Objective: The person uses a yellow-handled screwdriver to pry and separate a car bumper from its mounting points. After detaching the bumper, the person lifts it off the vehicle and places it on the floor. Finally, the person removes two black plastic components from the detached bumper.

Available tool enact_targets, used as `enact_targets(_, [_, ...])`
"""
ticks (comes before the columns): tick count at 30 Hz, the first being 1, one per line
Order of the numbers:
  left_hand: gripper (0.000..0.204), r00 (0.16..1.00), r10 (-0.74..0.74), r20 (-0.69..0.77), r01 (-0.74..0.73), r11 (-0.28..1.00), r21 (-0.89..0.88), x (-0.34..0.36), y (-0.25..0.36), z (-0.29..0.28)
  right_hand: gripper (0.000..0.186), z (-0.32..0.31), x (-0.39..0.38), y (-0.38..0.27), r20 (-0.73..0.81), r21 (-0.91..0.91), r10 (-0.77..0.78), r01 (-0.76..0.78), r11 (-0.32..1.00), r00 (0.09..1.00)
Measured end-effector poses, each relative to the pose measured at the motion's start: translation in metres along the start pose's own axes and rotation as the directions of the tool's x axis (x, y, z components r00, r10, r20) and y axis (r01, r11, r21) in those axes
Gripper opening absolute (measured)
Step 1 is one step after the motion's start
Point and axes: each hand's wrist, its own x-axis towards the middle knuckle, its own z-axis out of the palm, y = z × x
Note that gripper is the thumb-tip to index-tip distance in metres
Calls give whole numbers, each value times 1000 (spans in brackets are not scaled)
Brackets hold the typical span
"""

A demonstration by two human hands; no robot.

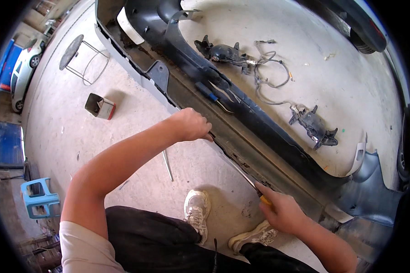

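Note:
A large car bumper lies diagonally before me with its dark inner side showing. My left hand is closed around its near edge, fingers curled over the rim. In my right hand is a screwdriver with a yellow handle. Its thin metal shaft runs up and left along the same near edge, the tip seeming to touch or sit under the rim; the exact contact is too small to tell. Inside the bumper rests a blue-handled tool with a bent metal end, farther off than my left hand.
Beyond the bumper lie two dark lamp-like units joined by a wire harness. On the left are a round stool, an open tin, a blue plastic stool and a thin rod. A parked car stands far left.

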Motion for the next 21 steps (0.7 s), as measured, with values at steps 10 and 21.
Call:
enact_targets(10, [38,960,7,-279,4,999,37,-7,2,10,45,-16,20,-31,50,52,161,-164,985,986])
enact_targets(21, [41,977,-45,-208,42,999,-19,-9,2,6,39,-25,74,-52,127,-95,157,-145,985,979])
